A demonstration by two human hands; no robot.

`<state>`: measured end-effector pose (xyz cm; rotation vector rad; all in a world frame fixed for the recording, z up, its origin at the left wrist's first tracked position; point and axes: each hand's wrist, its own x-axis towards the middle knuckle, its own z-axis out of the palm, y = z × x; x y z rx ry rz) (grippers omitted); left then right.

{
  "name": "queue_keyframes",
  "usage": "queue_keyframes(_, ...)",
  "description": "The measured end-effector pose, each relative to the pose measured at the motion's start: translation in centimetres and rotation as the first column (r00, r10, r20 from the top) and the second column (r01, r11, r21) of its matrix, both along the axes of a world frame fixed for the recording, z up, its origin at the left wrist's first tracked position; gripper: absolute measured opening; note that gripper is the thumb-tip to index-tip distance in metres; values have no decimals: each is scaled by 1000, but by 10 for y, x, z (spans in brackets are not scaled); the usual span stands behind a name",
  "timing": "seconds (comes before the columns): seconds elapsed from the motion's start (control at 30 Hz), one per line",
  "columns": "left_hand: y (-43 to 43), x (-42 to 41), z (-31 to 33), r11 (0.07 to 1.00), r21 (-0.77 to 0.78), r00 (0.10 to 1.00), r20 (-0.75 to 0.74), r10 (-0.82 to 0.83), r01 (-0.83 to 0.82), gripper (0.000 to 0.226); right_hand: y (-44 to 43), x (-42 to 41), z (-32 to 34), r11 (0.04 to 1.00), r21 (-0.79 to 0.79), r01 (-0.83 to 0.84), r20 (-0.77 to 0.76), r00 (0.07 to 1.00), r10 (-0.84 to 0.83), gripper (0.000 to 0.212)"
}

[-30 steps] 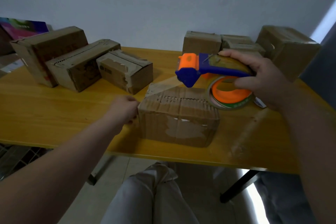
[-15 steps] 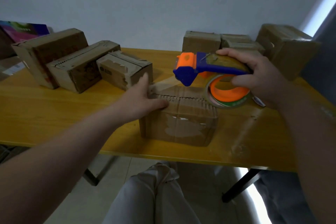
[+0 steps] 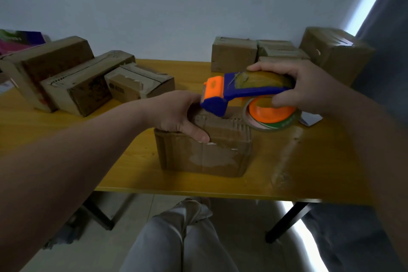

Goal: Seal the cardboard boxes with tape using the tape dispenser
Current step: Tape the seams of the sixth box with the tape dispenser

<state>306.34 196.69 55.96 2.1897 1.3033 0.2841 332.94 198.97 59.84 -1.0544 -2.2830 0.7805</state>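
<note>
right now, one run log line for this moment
left hand: grips box top | right hand: grips tape dispenser | dispenser head: at box top | stage: taping

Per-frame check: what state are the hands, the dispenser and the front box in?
Front cardboard box: flaps closed, standing on the table.
Tape dispenser: held, head against the box top.
Left hand: grips the box's top left edge.
Right hand: grips the dispenser's handle.

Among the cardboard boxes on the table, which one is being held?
The lone box near the front edge: the left hand grips its top. The other boxes stand at the back, untouched.
</note>
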Motion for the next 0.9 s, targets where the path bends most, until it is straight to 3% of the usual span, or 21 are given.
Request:
queue_keyframes(0.23,0,-2,-4,995,-84,999,2,-47,47,81,0,11,2,999,-13,-33,112,993,34,68)
queue_keyframes(0.4,-2,-5,-4,998,-31,981,-184,-63,58,128,-9,22,-11,997,-68,-23,127,991,31,77)
queue_keyframes(0.5,-3,-4,-7,999,3,983,-178,-52,53,122,-9,21,-11,998,-53,-22,127,991,29,78)
queue_keyframes(0.67,0,-5,-13,1000,-19,988,-151,-5,2,81,-9,31,-14,998,-64,-21,130,991,29,81)
queue_keyframes(0.9,1,-7,-15,1000,6,977,-212,-12,14,87,-7,45,-16,999,-37,36,148,989,-30,84)
